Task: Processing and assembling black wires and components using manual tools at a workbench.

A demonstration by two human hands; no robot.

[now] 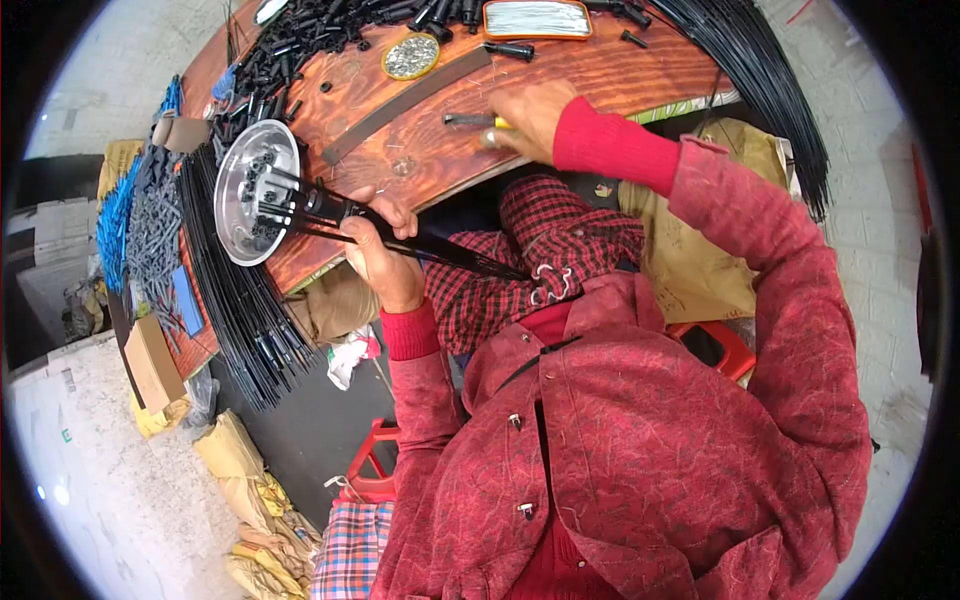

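My left hand (385, 258) is closed around a bundle of thin black rods (462, 256) with a black cylindrical fitting near its upper end. The bundle slants from the table's front edge down toward my lap, and its upper tips reach over a shiny metal bowl (226, 205) holding small black parts. Above the table's front edge, to the right, my right hand (532, 118) grips a small tool (466, 119). A dark metal end and a bit of yellow show on the tool; my fingers hide the rest, so its kind is unclear.
On the wooden table (450, 150) lies a long dark bar (405, 104). Behind it are a yellow dish (411, 57) of small silvery pieces, an orange-rimmed tray (537, 20) of thin pins and black tubes (290, 55). Black rods (760, 70) overhang the right edge; more rods (235, 300) lie left.
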